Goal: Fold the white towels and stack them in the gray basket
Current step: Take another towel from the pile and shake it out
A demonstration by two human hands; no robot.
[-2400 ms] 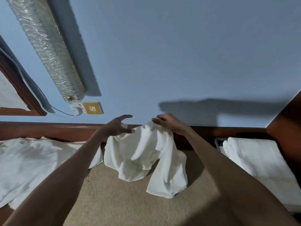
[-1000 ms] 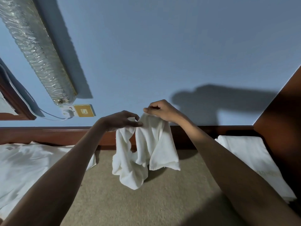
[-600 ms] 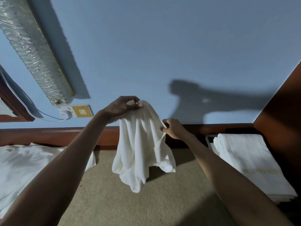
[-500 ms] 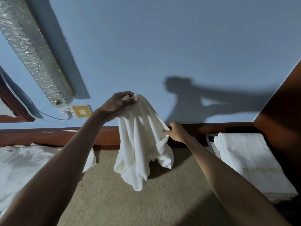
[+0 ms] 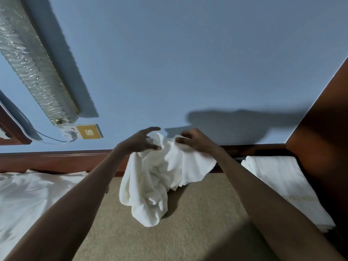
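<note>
Left hand (image 5: pixel 138 143) lower, fingers (image 5: pixel 152 129) perhaps off towel (image 5: pixel 150 181).

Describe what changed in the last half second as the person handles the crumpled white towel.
The left hand dropped from its raised position. The right hand rose to pinch the crumpled white towel at its top edge, beside the left. The folded white towel stack and loose white cloth heap stayed put.

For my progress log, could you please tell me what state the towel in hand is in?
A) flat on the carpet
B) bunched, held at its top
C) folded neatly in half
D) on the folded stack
B: the white towel hangs crumpled from the left hand and right hand.
</note>
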